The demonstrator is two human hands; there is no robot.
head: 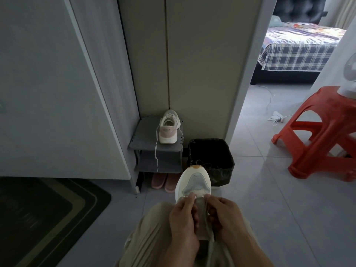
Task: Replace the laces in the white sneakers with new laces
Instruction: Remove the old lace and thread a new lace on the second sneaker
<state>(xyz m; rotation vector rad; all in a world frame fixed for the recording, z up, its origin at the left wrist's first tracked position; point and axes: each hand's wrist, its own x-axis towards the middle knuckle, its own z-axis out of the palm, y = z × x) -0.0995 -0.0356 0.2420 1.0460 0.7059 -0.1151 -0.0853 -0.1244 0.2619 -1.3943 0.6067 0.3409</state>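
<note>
A white sneaker (194, 181) rests on my lap with its toe pointing away from me. My left hand (183, 220) and my right hand (225, 216) grip its two sides near the lowest eyelets, fingers pinched at the tongue; whether a lace sits between the fingers is hidden. A pale lace strand (211, 245) hangs down between my wrists. The second white sneaker (169, 128) stands heel toward me on the top shelf of a small grey rack (142, 139), and its loose white lace (156, 153) dangles over the shelf's front edge.
A black lined waste bin (212, 160) stands right of the rack, just beyond the held shoe. Pink slippers (163, 181) lie under the rack. An orange plastic stool (323, 132) is at the right, a dark doormat (38, 218) at the left. White cupboard doors rise ahead.
</note>
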